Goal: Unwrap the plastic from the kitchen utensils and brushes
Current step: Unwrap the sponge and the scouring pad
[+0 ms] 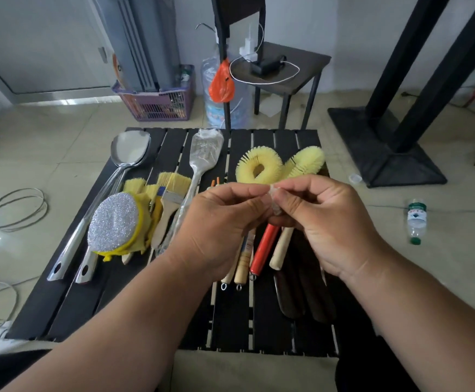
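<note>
Head view: A person is working w/ both hands raised over a low black slatted table (69,301). The left hand (219,222) and right hand (324,219) are meeting at the fingertips, both pinching a small crumpled scrap of clear plastic wrap (274,198) between thumb and forefinger; neither is lying flat or relaxed. The scrap is sitting at centre frame, just above the brush handles, and whether it is still joined to anything below is hard to tell.

Under the hands, a red-handled brush (264,247) and pale wooden handles are lying w/ long axes running toward and away from the person, wire loops at the near end. Beyond the fingers, two yellow bristle bottle brushes (260,165) are lying bare. Left of them, a slotted metal turner sheathed in clear plastic (202,157) is lying along the same axis, head at the far edge, handle passing beside the left hand, which looks nearer to it. Further left are a bare steel spatula (130,151), flat wooden-handled paint brushes (171,188) and a silver glitter scouring pad on yellow sponge (113,219).

Off the table, a plastic water bottle (416,219) is lying on the tiled floor at right.
</note>
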